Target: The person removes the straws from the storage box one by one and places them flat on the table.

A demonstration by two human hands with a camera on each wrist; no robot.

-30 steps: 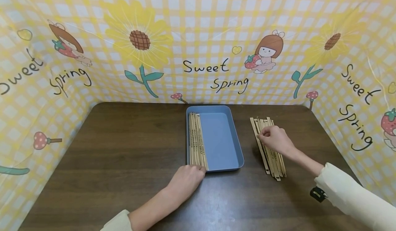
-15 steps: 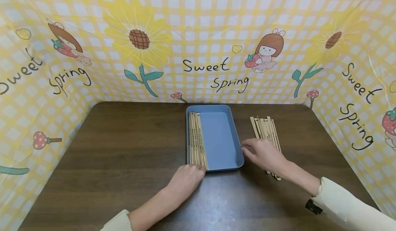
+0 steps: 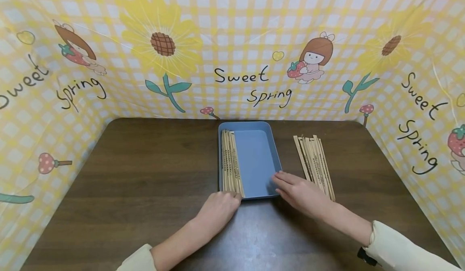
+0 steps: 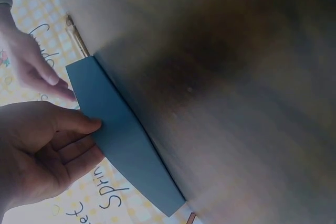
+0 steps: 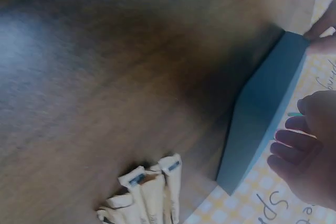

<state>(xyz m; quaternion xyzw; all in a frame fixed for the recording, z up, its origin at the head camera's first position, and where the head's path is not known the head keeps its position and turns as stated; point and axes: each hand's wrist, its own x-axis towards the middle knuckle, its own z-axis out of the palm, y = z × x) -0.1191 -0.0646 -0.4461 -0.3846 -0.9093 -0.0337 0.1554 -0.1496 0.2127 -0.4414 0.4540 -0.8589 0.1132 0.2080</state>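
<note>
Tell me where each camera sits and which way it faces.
Head: worn on the head, facing forward and down at the blue tray, wrapped sticks and checked cloth; left hand, right hand and forearms show.
Left wrist: worn there, facing the blue tray's outside; left hand close, right hand beyond.
Right wrist: worn there, facing the blue tray's outside and wrapped sticks; right hand close, left hand at the edge.
Both wrist views share the blue tray and hands.

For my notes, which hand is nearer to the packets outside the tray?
Right. The right hand is left of these packets, the left hand farther left, at the near edge of the tray.
</note>
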